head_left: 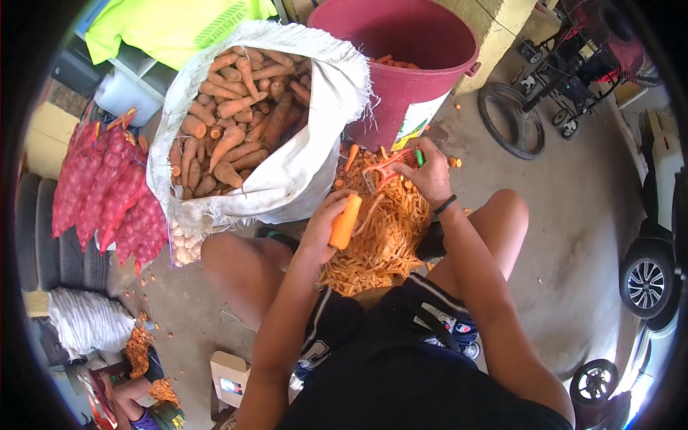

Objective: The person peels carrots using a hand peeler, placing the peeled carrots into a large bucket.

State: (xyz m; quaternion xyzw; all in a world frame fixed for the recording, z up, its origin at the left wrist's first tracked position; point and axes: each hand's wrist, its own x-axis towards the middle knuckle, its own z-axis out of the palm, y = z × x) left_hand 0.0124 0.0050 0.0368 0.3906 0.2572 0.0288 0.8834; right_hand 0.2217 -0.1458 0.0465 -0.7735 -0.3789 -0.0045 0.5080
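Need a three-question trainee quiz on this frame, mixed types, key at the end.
1. Which hand holds the thick, smooth orange carrot?
2. True or false: in the picture, the open white woven sack stands right of the deep-red plastic bucket.
3. The right hand holds: A, a white spoon; B, an orange plastic peeler; C, a red onion.

Key: 1. Left hand. 2. False; it stands left. 3. B.

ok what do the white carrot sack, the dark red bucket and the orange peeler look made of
Large white carrot sack: probably woven plastic, matte; its rim frays into threads. Round dark red bucket: likely moulded plastic, smooth, faint sheen. Small orange peeler: seemingly plastic, from its bright colour; finish unclear.
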